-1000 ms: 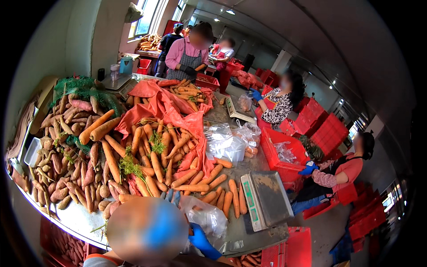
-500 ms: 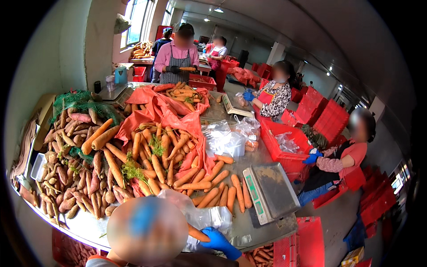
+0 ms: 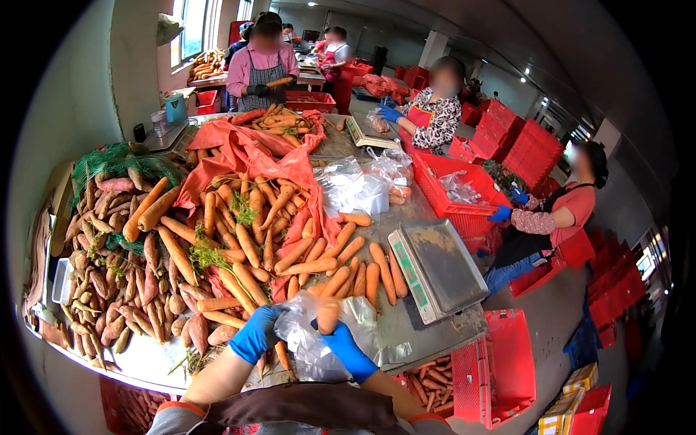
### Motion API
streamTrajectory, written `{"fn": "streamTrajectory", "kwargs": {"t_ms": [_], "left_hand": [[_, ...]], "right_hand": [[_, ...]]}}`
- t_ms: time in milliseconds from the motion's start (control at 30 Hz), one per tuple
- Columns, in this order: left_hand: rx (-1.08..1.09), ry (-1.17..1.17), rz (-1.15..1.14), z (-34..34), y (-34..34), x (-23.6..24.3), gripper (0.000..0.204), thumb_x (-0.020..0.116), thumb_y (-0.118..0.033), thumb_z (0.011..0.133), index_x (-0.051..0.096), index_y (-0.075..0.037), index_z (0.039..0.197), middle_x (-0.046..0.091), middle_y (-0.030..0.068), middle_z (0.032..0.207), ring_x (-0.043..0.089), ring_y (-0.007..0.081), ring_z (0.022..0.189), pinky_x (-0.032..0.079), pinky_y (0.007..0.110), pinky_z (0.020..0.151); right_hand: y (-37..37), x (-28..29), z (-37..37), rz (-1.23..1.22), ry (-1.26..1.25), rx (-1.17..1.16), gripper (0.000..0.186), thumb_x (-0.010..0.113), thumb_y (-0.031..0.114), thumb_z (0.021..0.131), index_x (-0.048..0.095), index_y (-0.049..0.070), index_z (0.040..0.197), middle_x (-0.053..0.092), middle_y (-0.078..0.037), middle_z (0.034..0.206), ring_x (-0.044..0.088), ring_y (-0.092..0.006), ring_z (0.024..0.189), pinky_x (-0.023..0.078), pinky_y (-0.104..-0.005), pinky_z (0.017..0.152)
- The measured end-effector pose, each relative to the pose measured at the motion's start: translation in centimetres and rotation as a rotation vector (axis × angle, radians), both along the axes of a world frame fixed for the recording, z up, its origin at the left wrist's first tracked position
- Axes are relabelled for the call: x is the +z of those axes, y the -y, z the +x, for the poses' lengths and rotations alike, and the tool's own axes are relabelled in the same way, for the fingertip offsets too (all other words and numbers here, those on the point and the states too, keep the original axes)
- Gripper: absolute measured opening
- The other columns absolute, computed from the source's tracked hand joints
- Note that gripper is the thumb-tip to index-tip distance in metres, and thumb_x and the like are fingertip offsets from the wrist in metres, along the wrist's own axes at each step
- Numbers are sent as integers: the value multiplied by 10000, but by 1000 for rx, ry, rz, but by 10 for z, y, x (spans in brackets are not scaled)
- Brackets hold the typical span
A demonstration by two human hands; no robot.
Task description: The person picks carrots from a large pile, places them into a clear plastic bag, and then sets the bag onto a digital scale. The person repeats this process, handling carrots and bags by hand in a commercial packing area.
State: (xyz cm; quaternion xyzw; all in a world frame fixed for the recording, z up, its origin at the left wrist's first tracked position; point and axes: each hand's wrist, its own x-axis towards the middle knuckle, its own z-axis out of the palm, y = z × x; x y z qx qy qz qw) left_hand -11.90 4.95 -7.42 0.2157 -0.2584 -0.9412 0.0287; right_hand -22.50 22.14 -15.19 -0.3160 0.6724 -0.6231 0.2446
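Note:
My left hand (image 3: 257, 333), in a blue glove, is closed on the left edge of a clear plastic bag (image 3: 301, 335) at the near edge of the table. In my blue-gloved right hand (image 3: 349, 351) a carrot (image 3: 328, 316) points end-on over the bag; I cannot tell whether it is inside the opening. Just beyond lie loose carrots (image 3: 353, 279) and a large heap of carrots (image 3: 250, 235) on red plastic sheeting (image 3: 250, 156). To the left, sweet potatoes (image 3: 138, 290) are piled beside it.
A weighing scale (image 3: 442, 268) stands right of the loose carrots. Clear bags (image 3: 355, 185) lie farther back. A red crate (image 3: 464, 192) sits beyond the scale, handled by a co-worker (image 3: 554, 210). More red crates (image 3: 500, 370) stand below the table's right edge.
My right hand has raised the carrot up toward the bag. My left hand, blurred earlier, now shows at the bag's edge. The view has shifted slightly.

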Motion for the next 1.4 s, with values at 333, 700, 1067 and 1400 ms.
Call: {"fn": "streamTrajectory", "kwargs": {"t_ms": [333,700,1067,1400], "left_hand": [[173,168,-1611,52,33,14,215,490,-16,864,626,-24,1031,620,47,711,579,132,610,455,245,553],[342,-116,-597,66,25,94,229,475,-12,826,603,83,990,616,89,700,577,155,592,477,241,590],[346,41,-674,90,32,69,181,478,-45,768,627,12,853,633,54,740,549,96,577,427,197,530],[-177,22,-950,130,70,66,249,545,-144,813,640,59,923,669,131,866,598,133,674,455,233,649]], "right_hand": [[-39,-35,-12,523,-660,142,397,602,275,808,578,57,1138,616,-166,1007,595,-301,889,461,-397,784],[-57,107,-7,336,-642,468,543,616,342,812,485,99,1279,530,-179,1205,500,-367,1106,403,-413,942],[-60,106,-11,883,-1108,576,369,599,435,777,619,151,1010,621,-130,777,614,-290,739,447,-392,694],[-55,109,-25,235,-116,270,195,581,170,860,643,38,989,627,-79,934,595,-166,871,446,-270,810]]}}
